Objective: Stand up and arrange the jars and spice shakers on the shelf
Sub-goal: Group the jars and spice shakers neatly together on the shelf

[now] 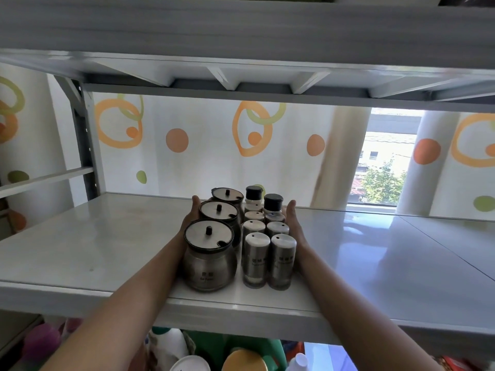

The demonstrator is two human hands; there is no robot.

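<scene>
Three lidded metal jars stand upright in a column on the white shelf [93,245]: the front jar [209,259], the middle jar [219,214] and the back jar [227,196]. To their right stand several steel spice shakers [269,259] in two columns, with two black-capped shakers [263,200] at the back. My left hand [191,215] lies flat against the left side of the jars, fingers straight. Along the right side of the shakers my right hand [292,219] presses with straight fingers. Both hands enclose the group.
An upper shelf [241,73] hangs low overhead. A grey upright post [85,145] stands at the back left. A patterned curtain and a window are behind. Bottles and containers [187,352] fill the level below. Bare shelf surface stretches left and right.
</scene>
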